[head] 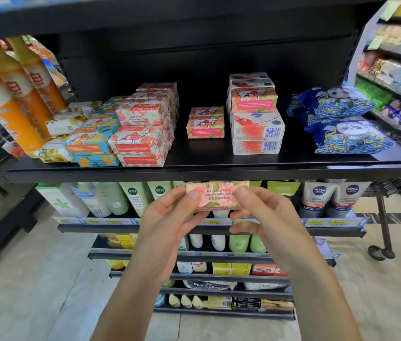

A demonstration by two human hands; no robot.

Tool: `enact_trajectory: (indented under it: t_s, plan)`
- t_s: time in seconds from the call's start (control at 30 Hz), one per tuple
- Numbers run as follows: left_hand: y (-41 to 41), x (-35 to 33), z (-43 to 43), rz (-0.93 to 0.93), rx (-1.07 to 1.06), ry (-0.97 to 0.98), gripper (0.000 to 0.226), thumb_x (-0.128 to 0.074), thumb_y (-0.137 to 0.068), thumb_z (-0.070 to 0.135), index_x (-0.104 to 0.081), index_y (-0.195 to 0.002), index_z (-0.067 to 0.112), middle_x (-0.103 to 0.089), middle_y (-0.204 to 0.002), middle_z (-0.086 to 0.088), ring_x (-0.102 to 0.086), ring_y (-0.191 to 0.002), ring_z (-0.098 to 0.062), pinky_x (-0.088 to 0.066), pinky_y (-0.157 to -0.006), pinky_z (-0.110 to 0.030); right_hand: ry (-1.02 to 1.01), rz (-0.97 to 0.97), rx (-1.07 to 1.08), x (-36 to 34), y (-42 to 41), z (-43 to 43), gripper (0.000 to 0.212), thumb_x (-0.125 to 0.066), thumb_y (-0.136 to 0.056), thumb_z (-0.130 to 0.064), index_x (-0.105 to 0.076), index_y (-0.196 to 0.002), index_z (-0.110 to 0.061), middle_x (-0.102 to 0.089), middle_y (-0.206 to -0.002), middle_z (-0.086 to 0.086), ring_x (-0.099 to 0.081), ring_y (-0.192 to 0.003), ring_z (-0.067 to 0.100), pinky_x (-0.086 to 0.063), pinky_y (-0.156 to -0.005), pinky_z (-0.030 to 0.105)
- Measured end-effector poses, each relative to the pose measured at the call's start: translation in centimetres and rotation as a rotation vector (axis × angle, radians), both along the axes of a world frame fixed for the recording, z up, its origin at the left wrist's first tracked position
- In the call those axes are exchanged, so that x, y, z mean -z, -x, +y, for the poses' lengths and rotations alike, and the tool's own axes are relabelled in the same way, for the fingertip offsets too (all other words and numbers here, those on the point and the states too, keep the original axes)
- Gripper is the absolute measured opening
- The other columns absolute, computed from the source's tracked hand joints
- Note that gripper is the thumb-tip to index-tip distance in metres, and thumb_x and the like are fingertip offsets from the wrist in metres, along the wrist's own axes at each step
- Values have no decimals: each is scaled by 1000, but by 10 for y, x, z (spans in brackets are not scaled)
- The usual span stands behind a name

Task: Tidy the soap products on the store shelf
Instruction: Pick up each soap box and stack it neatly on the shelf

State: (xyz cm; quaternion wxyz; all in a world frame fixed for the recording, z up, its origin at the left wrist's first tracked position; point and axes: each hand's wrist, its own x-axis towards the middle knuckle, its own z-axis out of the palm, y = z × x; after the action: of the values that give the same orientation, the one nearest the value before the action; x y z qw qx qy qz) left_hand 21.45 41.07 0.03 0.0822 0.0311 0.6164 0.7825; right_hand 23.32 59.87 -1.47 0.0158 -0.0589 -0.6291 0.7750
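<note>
Pinching a soap bar (216, 195) by its ends, both hands hold it below the shelf (194, 172). Left hand (170, 217) and right hand (265, 212) curl thumbs and fingers around it.

Three orange bottles (20, 94), 10 o'clock. Two blue panda packs (349, 136), 3 o'clock. Two Nivea tubes (318, 198), 4 o'clock. Two pink soap boxes (205, 123) stacked, 12 o'clock. Two white barcode boxes (257, 134), 2 o'clock. One rose soap bar (217, 193), 6 o'clock.

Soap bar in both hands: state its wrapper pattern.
Soap bar: pink floral print, green leaves; head view.
</note>
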Motion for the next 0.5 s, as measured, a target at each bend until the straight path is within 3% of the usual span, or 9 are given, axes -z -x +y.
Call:
enact_trajectory:
  t_s: [0.17,0.27,0.4,0.5]
  plan:
    - [0,0,-1,-5,-1,-32,61,-73,-80,30,-61,-135,6,-74,-121,-11,-70,-116,-22,-53,-106,-42,-4,42,2,2,-2,-1,49,-75,-82,-48,-73,-118,-15,-76,-109,7,-71,-98,22,-58,-84,39]
    - [0,-1,0,7,9,-39,61,-73,-77,29,-62,-136,14,-74,-122,-9,-71,-114,-19,-54,-103,-36,8,83,25,6,0,-1,45,-80,-86,-42,-71,-120,-15,-76,-111,6,-71,-101,20,-55,-93,43]
    - [0,-2,1,24,32,-62,60,-68,-80,32,-59,-139,20,-77,-102,-6,-70,-113,-18,-52,-99,-33,74,159,31,12,1,1,52,-83,-74,-36,-71,-124,-25,-75,-118,6,-70,-112,23,-54,-93,34]
    - [0,-3,0,-10,16,-93,60,-64,-81,43,-63,-133,14,-76,-112,-9,-70,-115,-22,-55,-100,-39,81,251,-1,14,0,4,59,-84,-70,-30,-69,-127,-25,-73,-122,5,-68,-117,23,-56,-92,32]
